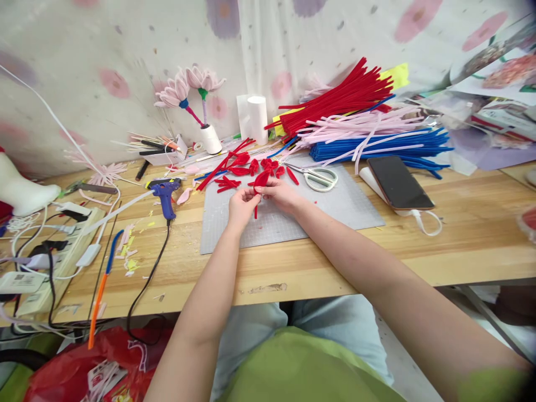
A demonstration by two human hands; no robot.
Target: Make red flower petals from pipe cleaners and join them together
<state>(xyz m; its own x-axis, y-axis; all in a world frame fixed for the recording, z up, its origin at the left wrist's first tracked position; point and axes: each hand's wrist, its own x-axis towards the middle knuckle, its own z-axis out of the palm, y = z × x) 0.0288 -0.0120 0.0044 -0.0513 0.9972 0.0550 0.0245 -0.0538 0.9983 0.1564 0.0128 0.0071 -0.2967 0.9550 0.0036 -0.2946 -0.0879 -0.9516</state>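
Between my two hands is a red pipe-cleaner petal (262,179), its short stem hanging down below the fingers. My left hand (243,205) pinches it from the left, and my right hand (280,194) has its fingers closed on the other side. Both are held over a grey cutting mat (268,231). Just behind them lie several finished red petals (240,160) and a small bunch of short red pieces (227,183). Scissors with pale handles (321,179) rest on the mat to the right of my right hand.
Red pipe cleaners (335,103), pink ones (364,125) and blue ones (377,146) are piled at the back right. A phone (400,183) lies at right. At left are a blue glue gun (166,199), a power strip (62,262) and cables. Pink flowers (184,92) stand behind.
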